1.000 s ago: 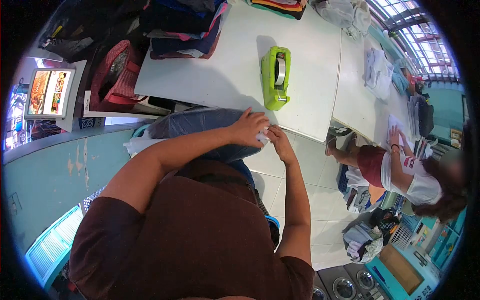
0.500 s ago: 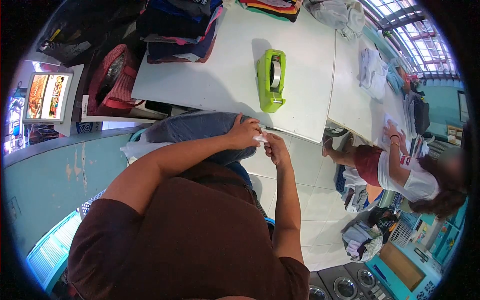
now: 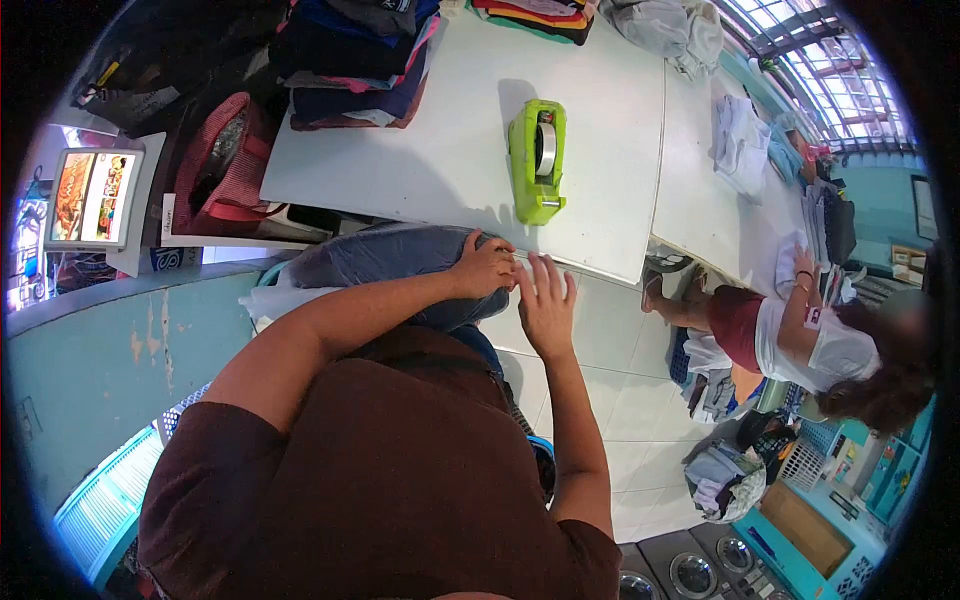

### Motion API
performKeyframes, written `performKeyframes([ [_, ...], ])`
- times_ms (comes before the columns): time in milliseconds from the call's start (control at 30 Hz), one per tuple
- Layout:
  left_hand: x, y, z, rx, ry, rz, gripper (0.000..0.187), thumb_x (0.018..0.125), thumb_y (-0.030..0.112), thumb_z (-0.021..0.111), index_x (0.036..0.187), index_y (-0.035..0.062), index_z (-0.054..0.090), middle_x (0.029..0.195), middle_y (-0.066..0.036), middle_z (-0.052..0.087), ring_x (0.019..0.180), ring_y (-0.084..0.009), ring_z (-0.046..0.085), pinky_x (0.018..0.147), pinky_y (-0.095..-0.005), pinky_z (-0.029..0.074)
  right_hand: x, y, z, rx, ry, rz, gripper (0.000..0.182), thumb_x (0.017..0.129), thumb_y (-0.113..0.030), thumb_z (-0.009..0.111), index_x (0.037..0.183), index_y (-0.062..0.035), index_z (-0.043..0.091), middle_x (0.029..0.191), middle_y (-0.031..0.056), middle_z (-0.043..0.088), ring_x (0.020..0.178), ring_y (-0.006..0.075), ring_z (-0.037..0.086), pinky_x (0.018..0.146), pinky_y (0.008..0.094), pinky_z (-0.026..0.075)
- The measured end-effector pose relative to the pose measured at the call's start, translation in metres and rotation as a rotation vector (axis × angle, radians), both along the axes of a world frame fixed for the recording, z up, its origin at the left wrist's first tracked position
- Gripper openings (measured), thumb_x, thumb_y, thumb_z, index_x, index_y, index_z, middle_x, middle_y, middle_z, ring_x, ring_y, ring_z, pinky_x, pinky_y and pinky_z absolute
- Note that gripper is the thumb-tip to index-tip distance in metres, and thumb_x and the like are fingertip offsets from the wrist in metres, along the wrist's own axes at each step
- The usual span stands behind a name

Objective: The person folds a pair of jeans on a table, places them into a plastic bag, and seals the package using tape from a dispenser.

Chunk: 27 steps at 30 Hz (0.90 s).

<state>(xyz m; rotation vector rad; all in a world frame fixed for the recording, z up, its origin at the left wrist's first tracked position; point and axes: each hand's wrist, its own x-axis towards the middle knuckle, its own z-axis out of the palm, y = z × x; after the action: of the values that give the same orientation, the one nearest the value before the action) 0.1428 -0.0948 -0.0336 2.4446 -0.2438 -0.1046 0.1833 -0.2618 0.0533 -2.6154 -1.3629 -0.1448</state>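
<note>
A broad, flat white table (image 3: 600, 205) spreads beyond the grip. A long dark bundle in clear plastic (image 3: 375, 255) lies beneath the left hand (image 3: 487, 268) and runs leftward from it. A lime-green plastic tape dispenser (image 3: 525, 165) rests on the table beyond the right hand (image 3: 547, 312), whose fingers are spread. The left fingers curl over the bundle's end; whether they pinch anything, I cannot tell.

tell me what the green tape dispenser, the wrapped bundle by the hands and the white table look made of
Tape dispenser: probably hard plastic, slightly glossy; its body looks moulded in one even green.
Wrapped bundle: clear, shiny plastic film, judging by creases and pale glints; the dark contents could be fabric.
White table: smooth, perhaps laminate or painted board.
</note>
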Motion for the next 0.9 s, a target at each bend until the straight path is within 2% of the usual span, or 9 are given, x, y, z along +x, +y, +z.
performKeyframes([
  [167,-0.001,0.000,-0.003,0.022,-0.047,-0.012,0.015,0.077,0.036,0.053,0.075,0.0230,0.062,0.098,0.006,0.056,0.114,-0.0192,0.038,0.089,-0.0683,0.015,0.013,-0.005,-0.025,-0.234,0.069,0.158,0.042,0.079,-0.012,0.046,0.120,-0.0072,0.044,0.098,0.0062,0.051,0.096,0.0206,0.048,0.083,0.0374,0.036],
  [200,-0.001,0.000,-0.007,0.035,-0.074,-0.031,0.015,0.077,0.036,0.053,0.075,0.0235,0.061,0.098,0.007,0.056,0.114,-0.0196,0.038,0.088,-0.0683,0.016,0.018,-0.007,-0.027,-0.098,-0.015,0.226,0.034,0.078,-0.012,0.047,0.112,-0.0074,0.048,0.087,0.0045,0.050,0.086,0.0199,0.048,0.076,0.0363,0.037],
  [300,-0.001,0.000,-0.024,0.041,-0.146,-0.044,0.012,0.077,0.036,0.052,0.078,0.0258,0.059,0.097,0.008,0.056,0.113,-0.0210,0.038,0.087,-0.0672,0.019,0.033,-0.009,-0.024,-0.092,0.075,0.343,0.013,0.079,-0.014,0.048,0.090,-0.0090,0.053,0.083,0.0059,0.054,0.084,0.0209,0.050,0.070,0.0360,0.038],
  [400,0.001,0.001,-0.009,-0.044,0.027,-0.006,0.022,0.080,0.039,0.049,0.086,0.0219,0.062,0.103,0.000,0.054,0.116,-0.0213,0.038,0.090,-0.0676,0.016,0.034,-0.007,-0.028,0.033,0.263,0.258,0.009,0.083,-0.017,0.048,0.083,-0.0102,0.054,0.070,0.0082,0.057,0.072,0.0271,0.055,0.066,0.0392,0.040],
  [467,0.003,0.002,0.021,-0.098,0.137,0.029,0.025,0.079,0.037,0.051,0.090,0.0166,0.062,0.103,-0.003,0.053,0.117,-0.0213,0.038,0.094,-0.0653,0.014,0.036,-0.008,-0.031,0.049,0.690,0.125,0.017,0.087,-0.021,0.044,0.083,-0.0069,0.054,0.067,0.0118,0.055,0.066,0.0286,0.055,0.062,0.0390,0.043],
  [533,-0.003,0.000,0.037,-0.197,0.076,0.080,0.020,0.072,0.030,0.058,0.087,0.0162,0.058,0.095,0.001,0.055,0.112,-0.0203,0.043,0.095,-0.0645,0.014,0.044,-0.009,-0.031,0.094,1.284,-0.091,0.024,0.085,-0.027,0.047,0.078,-0.0063,0.056,0.064,0.0027,0.051,0.053,0.0136,0.043,0.051,0.0278,0.036],
  [633,-0.008,-0.011,0.037,0.061,-0.233,0.130,0.016,0.072,0.028,0.061,0.082,0.0160,0.056,0.089,0.001,0.054,0.102,-0.0176,0.047,0.095,-0.0588,0.021,0.050,-0.007,-0.037,0.217,1.894,-0.376,0.023,0.086,-0.026,0.048,0.069,-0.0098,0.048,0.052,-0.0043,0.036,0.046,0.0099,0.034,0.045,0.0244,0.026],
  [833,-0.009,-0.013,0.031,0.163,-0.384,0.159,0.012,0.077,0.027,0.056,0.079,0.0151,0.056,0.086,-0.001,0.052,0.099,-0.0160,0.048,0.095,-0.0560,0.023,0.055,-0.007,-0.044,0.233,2.494,-0.509,0.027,0.089,-0.026,0.042,0.065,-0.0134,0.044,0.046,-0.0063,0.025,0.043,0.0102,0.025,0.043,0.0249,0.022],
  [900,-0.003,-0.008,0.030,0.143,-0.362,0.111,0.012,0.078,0.027,0.056,0.079,0.0149,0.056,0.087,0.000,0.052,0.099,-0.0158,0.048,0.096,-0.0558,0.023,0.051,-0.005,-0.037,0.245,2.415,-0.540,0.030,0.089,-0.027,0.040,0.062,-0.0137,0.043,0.046,-0.0063,0.026,0.043,0.0108,0.024,0.043,0.0250,0.022],
])
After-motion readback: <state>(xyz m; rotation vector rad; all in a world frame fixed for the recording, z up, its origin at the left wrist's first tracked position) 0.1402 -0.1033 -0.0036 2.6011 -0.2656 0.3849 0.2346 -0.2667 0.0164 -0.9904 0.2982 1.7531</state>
